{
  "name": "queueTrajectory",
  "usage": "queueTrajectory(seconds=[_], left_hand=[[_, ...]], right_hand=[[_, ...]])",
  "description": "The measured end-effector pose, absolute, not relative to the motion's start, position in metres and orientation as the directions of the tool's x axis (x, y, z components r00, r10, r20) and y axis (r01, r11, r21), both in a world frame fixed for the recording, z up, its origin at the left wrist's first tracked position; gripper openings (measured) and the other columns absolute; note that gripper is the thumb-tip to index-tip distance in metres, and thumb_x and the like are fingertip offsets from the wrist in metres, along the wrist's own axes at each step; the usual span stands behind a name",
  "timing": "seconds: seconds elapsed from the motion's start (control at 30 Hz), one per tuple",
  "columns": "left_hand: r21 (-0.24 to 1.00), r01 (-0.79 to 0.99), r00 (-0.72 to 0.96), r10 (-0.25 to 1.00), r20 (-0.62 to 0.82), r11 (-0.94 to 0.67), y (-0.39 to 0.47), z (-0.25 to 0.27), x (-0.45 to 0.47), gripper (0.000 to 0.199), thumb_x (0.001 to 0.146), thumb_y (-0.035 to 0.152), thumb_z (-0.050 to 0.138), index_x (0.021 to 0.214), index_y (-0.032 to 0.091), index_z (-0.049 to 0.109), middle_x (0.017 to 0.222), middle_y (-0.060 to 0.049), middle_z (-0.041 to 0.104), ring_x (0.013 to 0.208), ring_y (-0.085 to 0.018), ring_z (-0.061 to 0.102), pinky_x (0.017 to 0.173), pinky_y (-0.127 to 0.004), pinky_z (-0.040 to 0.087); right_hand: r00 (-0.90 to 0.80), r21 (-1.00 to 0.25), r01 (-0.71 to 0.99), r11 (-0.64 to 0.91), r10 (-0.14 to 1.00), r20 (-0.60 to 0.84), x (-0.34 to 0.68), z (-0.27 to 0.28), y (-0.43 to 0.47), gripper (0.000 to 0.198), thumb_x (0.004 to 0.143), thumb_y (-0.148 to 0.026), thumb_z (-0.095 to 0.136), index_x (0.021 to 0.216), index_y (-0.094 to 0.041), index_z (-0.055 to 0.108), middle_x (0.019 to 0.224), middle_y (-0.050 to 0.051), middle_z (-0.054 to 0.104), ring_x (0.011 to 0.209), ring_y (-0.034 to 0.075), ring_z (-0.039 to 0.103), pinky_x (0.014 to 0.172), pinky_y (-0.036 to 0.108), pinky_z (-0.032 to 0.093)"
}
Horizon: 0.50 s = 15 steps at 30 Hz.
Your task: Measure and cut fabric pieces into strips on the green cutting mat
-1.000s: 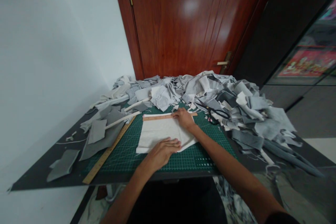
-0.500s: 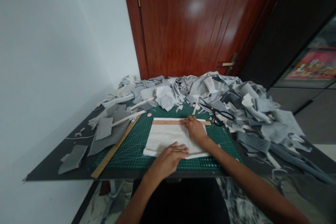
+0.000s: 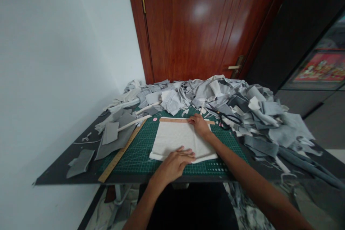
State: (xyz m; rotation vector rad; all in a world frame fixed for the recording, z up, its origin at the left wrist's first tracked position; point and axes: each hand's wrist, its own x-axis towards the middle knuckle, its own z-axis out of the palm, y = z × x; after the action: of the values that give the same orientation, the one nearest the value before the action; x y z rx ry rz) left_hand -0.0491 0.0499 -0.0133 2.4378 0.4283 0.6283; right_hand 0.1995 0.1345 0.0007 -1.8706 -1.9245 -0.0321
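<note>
A piece of white cloth [image 3: 176, 138] lies spread on the green cutting mat [image 3: 137, 160], its near edge folded or rolled in a narrow band. My left hand [image 3: 178, 161] rests flat on that near edge, fingers stretched out and pointing right. Across the far edge of the cloth lies a short wooden ruler [image 3: 174, 120]. My right hand [image 3: 198, 124] has its fingers bent and closed on this ruler, right of its middle. The fingertips hide part of the ruler and the cloth beneath.
A longer wooden ruler [image 3: 122, 154] slants along the mat's left side. Black scissors [image 3: 225, 116] lie at the back right beside heaped grey and white fabric scraps [image 3: 210, 91]. More grey pieces [image 3: 81, 163] are at the left. A door [image 3: 185, 25] stands behind the table.
My right hand and the short ruler have slid away from me toward the cloth's far edge. The cloth looks smoother now. My left hand has stayed in place on the near edge.
</note>
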Motion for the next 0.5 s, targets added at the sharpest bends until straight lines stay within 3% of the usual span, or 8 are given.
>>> queueTrajectory(seconds=[0.5], left_hand=[[0.615,0.185,0.829,0.458,0.322,-0.767,0.049,-0.01,-0.048,0.034,0.105,0.014,0.052,0.122,0.03,0.076,0.134,0.001,0.072,0.134,-0.017,0.063,0.126,-0.049,0.038]], right_hand=[[0.091,-0.342,0.938,0.061,0.907,0.411,0.2,-0.009,0.146,0.024,0.1,-0.017,0.058,0.101,-0.019,0.082,0.1,0.011,0.069,0.099,0.023,0.059,0.095,0.034,0.048]])
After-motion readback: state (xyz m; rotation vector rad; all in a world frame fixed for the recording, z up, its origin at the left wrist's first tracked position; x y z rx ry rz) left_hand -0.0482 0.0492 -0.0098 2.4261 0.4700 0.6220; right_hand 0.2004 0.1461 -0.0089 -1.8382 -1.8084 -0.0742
